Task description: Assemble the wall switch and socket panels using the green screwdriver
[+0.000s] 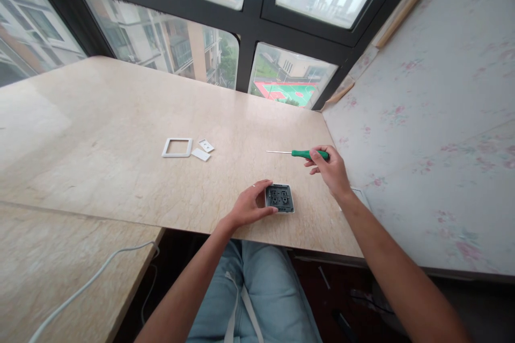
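My left hand (253,204) grips a square wall switch (280,198) by its left side, thumb at the near edge and fingers at the far edge. The switch lies on the stone counter with its dark inner mechanism facing up and a white rim around it. In my right hand (328,168) is a screwdriver (309,154) with a green handle. Its thin metal shaft points left, above the counter and beyond the switch. Farther left lie a white switch frame (177,140) and two small white rocker covers, one (201,154) smooth side up, the other (206,145) showing its underside.
The counter (100,171) runs up to dark-framed windows (249,21). A floral-papered wall (426,133) bounds the right side, with a flat white item (361,198) beside it, partly behind my right forearm. A white cable (92,278) crosses the lower-left surface.
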`<state>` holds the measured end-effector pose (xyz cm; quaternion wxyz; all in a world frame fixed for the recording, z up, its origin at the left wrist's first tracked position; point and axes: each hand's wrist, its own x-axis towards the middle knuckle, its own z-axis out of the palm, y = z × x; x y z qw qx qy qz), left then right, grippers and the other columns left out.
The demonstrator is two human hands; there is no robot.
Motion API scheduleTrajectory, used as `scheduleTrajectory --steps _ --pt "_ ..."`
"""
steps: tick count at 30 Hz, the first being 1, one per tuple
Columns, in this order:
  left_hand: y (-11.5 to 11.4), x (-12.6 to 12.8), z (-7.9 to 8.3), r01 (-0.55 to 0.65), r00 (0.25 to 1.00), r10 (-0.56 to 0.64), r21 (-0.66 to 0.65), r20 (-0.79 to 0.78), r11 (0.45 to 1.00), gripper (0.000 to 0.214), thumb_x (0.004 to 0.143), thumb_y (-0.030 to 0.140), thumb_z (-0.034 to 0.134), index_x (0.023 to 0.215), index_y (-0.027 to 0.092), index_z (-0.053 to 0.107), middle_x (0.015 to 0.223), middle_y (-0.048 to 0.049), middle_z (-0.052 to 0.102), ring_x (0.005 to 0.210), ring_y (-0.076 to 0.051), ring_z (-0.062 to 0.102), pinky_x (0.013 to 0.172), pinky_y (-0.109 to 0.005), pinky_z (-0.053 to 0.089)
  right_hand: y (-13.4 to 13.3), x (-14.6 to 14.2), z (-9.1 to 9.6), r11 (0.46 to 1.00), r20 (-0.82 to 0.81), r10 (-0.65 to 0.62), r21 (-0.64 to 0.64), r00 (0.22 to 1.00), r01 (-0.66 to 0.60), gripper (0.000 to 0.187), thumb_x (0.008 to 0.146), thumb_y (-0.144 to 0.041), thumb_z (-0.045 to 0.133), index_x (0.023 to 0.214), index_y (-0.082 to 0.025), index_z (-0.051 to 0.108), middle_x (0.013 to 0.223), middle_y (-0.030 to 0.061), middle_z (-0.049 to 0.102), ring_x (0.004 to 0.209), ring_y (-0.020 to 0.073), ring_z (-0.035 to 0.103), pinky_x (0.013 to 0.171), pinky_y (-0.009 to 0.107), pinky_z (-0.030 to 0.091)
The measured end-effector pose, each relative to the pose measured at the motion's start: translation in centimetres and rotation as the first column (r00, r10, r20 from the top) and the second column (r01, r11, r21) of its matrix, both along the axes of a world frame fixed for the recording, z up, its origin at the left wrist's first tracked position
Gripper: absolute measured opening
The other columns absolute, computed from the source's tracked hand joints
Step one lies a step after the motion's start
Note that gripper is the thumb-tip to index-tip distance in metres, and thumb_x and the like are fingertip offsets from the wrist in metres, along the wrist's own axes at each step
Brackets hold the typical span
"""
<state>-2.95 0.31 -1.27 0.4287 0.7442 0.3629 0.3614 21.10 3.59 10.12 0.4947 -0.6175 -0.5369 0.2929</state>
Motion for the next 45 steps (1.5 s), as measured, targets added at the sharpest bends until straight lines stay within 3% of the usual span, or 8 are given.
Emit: scheduleTrajectory --steps 7,13,18,30,36,39,42,45 --pt "0.0 0.0 0.4 0.054 0.994 -0.045 0.084 -0.103 0.995 0.079 0.076 0.045 0.076 0.145 0.025 0.042 0.154 -0.0141 0.041 0.14 -0.032 0.044 0.115 -0.05 0.038 -0.2 0.3 -7.0 0.992 0.011 -0.121 0.049 0.993 0.12 0.045 0.081 -0.056 0.062 0.104 -0.019 0.052 0.096 0.0057 0.066 0.082 0.0193 0.072 0.071 0.035 0.06" --pt "-0.1 0.5 0.0 0.018 0.978 0.011 0.134 -0.211 0.991 0.101 0.068 0.051 0.082 0.15 0.023 0.032 0.157 -0.0171 0.034 0.143 -0.035 0.038 0.115 -0.052 0.037 -0.8 0.9 -9.7 0.978 0.137 -0.2 0.08 0.97 0.191 0.037 0.081 -0.048 0.06 0.104 -0.019 0.055 0.101 0.0079 0.066 0.088 0.0215 0.066 0.085 0.042 0.054" --pt "-0.1 0.4 -0.2 0.009 0.974 0.02 0.124 -0.226 0.992 0.094 0.072 0.046 0.08 0.15 0.022 0.032 0.152 -0.0173 0.042 0.141 -0.034 0.041 0.115 -0.052 0.037 -1.4 1.4 -10.7 0.985 0.256 -0.167 0.076 0.952 0.152 0.034 0.078 -0.041 0.061 0.105 -0.02 0.057 0.104 0.0089 0.068 0.096 0.0239 0.064 0.09 0.042 0.05" --pt "-0.8 0.4 0.0 -0.005 0.986 0.042 0.22 -0.164 0.976 0.056 0.082 0.037 0.072 0.134 0.027 0.053 0.156 -0.0134 0.033 0.143 -0.031 0.039 0.112 -0.05 0.043 -1.6 1.7 -12.3 0.994 0.384 -0.084 0.101 0.919 0.049 0.036 0.082 -0.03 0.057 0.116 -0.019 0.056 0.116 0.0137 0.066 0.11 0.0282 0.062 0.099 0.05 0.048" --pt "-1.0 0.4 0.0 -0.024 0.978 0.07 0.232 -0.194 0.972 0.053 0.083 0.037 0.071 0.132 0.027 0.055 0.15 -0.0126 0.043 0.136 -0.029 0.048 0.11 -0.047 0.045 -2.0 1.5 -12.4 0.989 0.422 -0.076 0.146 0.903 0.015 0.036 0.085 -0.027 0.055 0.119 -0.017 0.054 0.117 0.0156 0.063 0.112 0.0285 0.06 0.1 0.052 0.048" --pt "-1.0 0.4 0.1 -0.032 0.979 0.077 0.232 -0.19 0.972 0.053 0.082 0.038 0.072 0.131 0.026 0.057 0.149 -0.0132 0.045 0.135 -0.029 0.049 0.11 -0.046 0.046 -2.7 1.3 -12.0 0.973 0.447 -0.09 0.23 0.89 -0.017 0.033 0.089 -0.028 0.053 0.12 -0.017 0.055 0.123 0.0171 0.061 0.121 0.0289 0.055 0.105 0.053 0.045" --pt "-1.0 0.5 0.2 -0.039 0.976 0.087 0.236 -0.198 0.971 0.053 0.081 0.039 0.074 0.13 0.026 0.058 0.149 -0.0134 0.046 0.135 -0.029 0.05 0.11 -0.047 0.045 -4.1 0.8 -11.3 0.926 0.546 -0.034 0.331 0.837 -0.179 0.027 0.091 -0.027 0.053 0.116 -0.02 0.06 0.127 0.017 0.06 0.126 0.0295 0.054 0.106 0.054 0.045" --pt "-1.0 0.5 0.2 -0.042 0.975 0.091 0.236 -0.202 0.971 0.053 0.081 0.039 0.074 0.129 0.025 0.059 0.15 -0.0134 0.046 0.135 -0.03 0.05 0.11 -0.046 0.045 -5.8 0.2 -10.6 0.861 0.64 0.14 0.299 0.755 -0.412 0.024 0.091 -0.024 0.056 0.112 -0.023 0.066 0.128 0.0154 0.061 0.123 0.0298 0.057 0.102 0.053 0.048"
